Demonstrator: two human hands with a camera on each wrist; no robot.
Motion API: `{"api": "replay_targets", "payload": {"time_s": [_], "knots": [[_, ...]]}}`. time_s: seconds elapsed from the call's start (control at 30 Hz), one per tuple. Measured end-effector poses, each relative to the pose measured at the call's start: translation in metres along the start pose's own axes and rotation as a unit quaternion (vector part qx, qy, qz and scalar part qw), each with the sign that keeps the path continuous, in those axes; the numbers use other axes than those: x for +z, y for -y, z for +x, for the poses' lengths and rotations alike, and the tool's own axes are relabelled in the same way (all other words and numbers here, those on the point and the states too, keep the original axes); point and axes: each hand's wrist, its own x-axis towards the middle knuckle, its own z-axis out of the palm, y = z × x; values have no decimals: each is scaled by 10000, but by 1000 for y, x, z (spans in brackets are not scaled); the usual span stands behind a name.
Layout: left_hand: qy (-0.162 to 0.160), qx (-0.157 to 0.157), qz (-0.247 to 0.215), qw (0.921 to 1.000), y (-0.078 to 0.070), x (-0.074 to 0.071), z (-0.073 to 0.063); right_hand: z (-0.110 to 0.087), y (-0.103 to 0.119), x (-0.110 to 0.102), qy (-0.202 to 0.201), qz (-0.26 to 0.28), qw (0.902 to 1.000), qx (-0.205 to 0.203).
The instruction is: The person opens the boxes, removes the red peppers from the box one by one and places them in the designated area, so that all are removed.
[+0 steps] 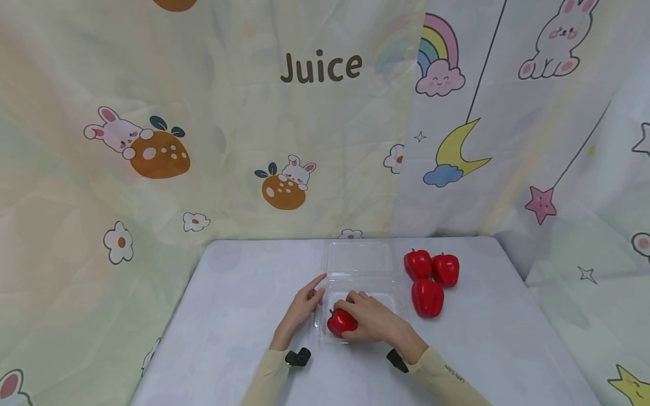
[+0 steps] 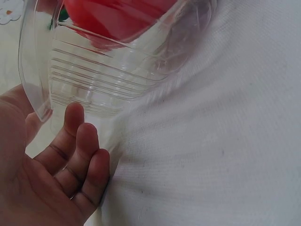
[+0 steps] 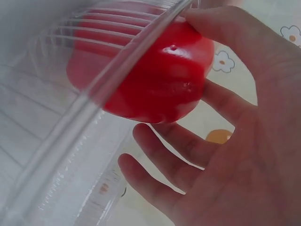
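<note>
A red bell pepper (image 1: 341, 324) with a green stem is inside the base of a clear plastic clamshell box (image 1: 321, 334), at its near left. My right hand (image 1: 373, 317) grips this pepper between thumb and fingers; the right wrist view shows the thumb against the red pepper (image 3: 164, 80), partly behind the clear wall, with the lower fingers spread loosely. At the box's left side is my left hand (image 1: 301, 309), its index finger stretched along the edge. Up close, the left hand's fingers (image 2: 74, 115) are loosely bent beside the ribbed box wall (image 2: 94, 84).
The box's clear lid (image 1: 360, 256) lies folded back on the far side. Three more red bell peppers (image 1: 427, 298) stand grouped right of the box. A white cloth covers the table (image 1: 238, 327); printed curtains (image 1: 228, 113) hang behind and beside it.
</note>
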Motion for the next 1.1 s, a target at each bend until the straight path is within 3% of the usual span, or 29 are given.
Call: {"api": "replay_targets", "payload": {"time_s": [1.1], "knots": [[-188, -63, -204, 9996, 3, 4, 1, -7, 0, -15, -278, 326, 9990, 148]]}}
